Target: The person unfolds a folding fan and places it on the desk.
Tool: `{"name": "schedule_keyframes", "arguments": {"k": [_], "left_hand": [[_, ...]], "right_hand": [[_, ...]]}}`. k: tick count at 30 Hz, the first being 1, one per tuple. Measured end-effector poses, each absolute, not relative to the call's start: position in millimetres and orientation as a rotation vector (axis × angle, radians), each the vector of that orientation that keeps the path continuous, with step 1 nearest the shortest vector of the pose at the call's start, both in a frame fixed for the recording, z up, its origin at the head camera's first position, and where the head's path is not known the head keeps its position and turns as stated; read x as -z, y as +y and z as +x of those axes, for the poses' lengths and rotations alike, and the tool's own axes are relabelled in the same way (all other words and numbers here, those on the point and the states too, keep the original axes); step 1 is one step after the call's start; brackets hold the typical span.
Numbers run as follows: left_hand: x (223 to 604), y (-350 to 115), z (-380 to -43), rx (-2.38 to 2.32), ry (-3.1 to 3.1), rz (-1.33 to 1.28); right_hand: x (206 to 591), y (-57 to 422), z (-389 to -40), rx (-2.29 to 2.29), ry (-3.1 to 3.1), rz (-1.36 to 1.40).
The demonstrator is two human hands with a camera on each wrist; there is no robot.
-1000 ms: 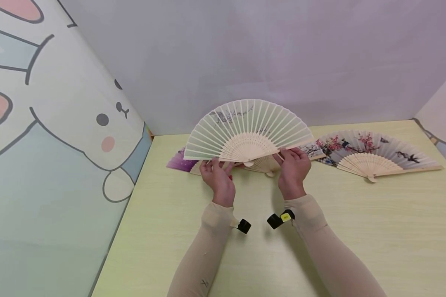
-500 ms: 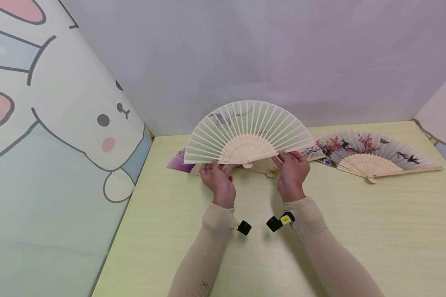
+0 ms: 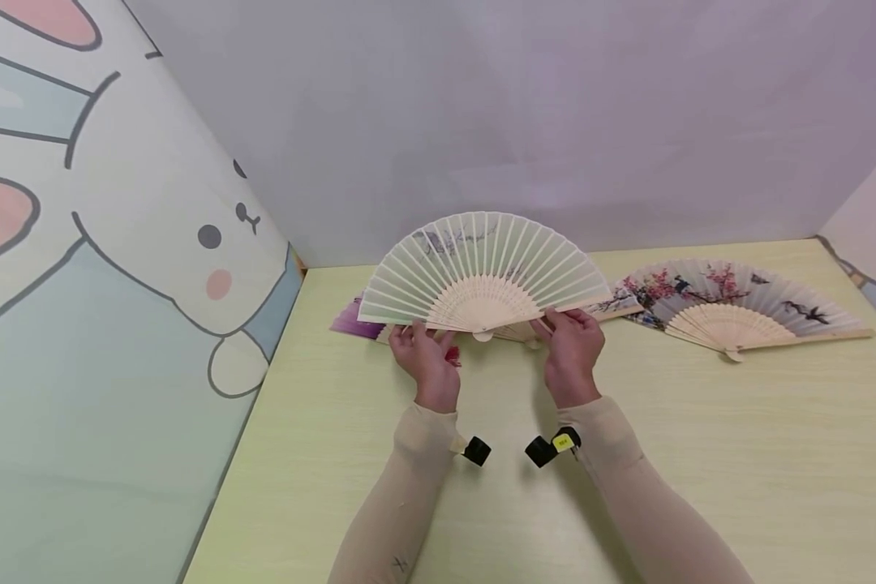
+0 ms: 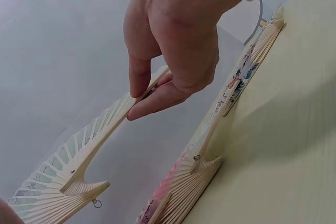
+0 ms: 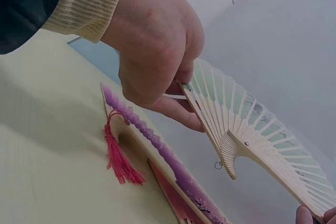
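Observation:
A pale green folding fan (image 3: 482,296) with faint printed branches is spread wide, raised in front of other fans. The left hand (image 3: 427,365) pinches its left outer rib, while the right hand (image 3: 573,357) pinches the right one. Seen across the fan, the right hand (image 4: 184,35) in the left wrist view has thumb and fingers on opposite faces of the rib. Likewise, the right wrist view shows the left hand (image 5: 157,51) gripping the other end, with right-hand fingertips (image 5: 304,215) at the lower corner. A small metal ring (image 5: 218,165) hangs at the pivot.
Behind the held fan, a purple fan (image 5: 173,163) with a red tassel (image 5: 122,156) and a pink fan (image 4: 170,184) lie partly hidden. To the right lies an open floral fan (image 3: 730,304). A rabbit-printed panel (image 3: 153,203) stands left, and a grey backdrop (image 3: 518,122) behind the table.
Both hands have lowered the green fan slightly, its top edge dropping in the head view. The grip stays alike, and the fans on the table keep their places.

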State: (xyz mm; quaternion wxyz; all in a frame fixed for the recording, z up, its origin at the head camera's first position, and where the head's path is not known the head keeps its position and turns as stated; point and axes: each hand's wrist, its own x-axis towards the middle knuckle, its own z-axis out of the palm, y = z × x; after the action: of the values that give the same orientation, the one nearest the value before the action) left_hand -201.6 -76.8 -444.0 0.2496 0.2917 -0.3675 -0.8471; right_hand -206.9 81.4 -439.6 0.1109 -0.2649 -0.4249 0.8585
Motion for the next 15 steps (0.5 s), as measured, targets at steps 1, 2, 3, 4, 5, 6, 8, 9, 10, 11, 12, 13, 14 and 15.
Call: {"name": "schedule_keyframes", "arguments": {"k": [1,2,3,4,5,6,8,9,10,11,12,13,14,15], "left_hand": [[444.3,-78.5,-200.9,2.303,-1.011,0.797],[444.2,-80.1,-199.7,2.298,-1.016,0.802],[444.1,-81.7,-198.4,2.293,-1.019,0.806],[444.0,-83.4,-197.1,2.289,-1.015,0.808],[443.9,-85.3,-195.8,2.286,-1.015,0.805],[443.7,-86.9,-194.4,2.283,-1.015,0.803],[442.8,-90.9,-191.3,2.277,-1.009,0.801],[442.7,-93.3,-190.1,2.275,-1.003,0.797],[442.8,-96.0,-189.1,2.271,-0.995,0.795],[443.0,-98.7,-188.3,2.264,-0.994,0.801],[443.3,-102.0,-186.9,2.255,-0.986,0.811],[443.9,-105.6,-185.6,2.244,-0.981,0.822],[444.7,-109.3,-184.4,2.233,-0.978,0.837],[445.5,-113.1,-183.1,2.222,-0.969,0.851]], "right_hand": [[440.5,80.0,-206.0,-2.526,-1.250,-0.772],[441.2,78.8,-204.9,-2.529,-1.253,-0.767],[441.9,77.3,-204.1,-2.532,-1.253,-0.764],[442.6,75.7,-203.0,-2.537,-1.252,-0.765],[443.2,73.9,-202.2,-2.541,-1.252,-0.764],[443.7,72.1,-201.3,-2.546,-1.252,-0.762],[444.6,68.2,-198.4,-2.552,-1.265,-0.761],[445.4,65.8,-197.6,-2.557,-1.258,-0.757],[446.2,63.2,-196.7,-2.561,-1.257,-0.751],[446.8,60.2,-195.8,-2.563,-1.253,-0.741],[447.6,57.1,-194.8,-2.572,-1.256,-0.730],[448.1,53.6,-193.7,-2.577,-1.264,-0.720],[449.0,50.0,-193.1,-2.586,-1.263,-0.709],[449.6,46.5,-192.1,-2.594,-1.278,-0.700]]}}
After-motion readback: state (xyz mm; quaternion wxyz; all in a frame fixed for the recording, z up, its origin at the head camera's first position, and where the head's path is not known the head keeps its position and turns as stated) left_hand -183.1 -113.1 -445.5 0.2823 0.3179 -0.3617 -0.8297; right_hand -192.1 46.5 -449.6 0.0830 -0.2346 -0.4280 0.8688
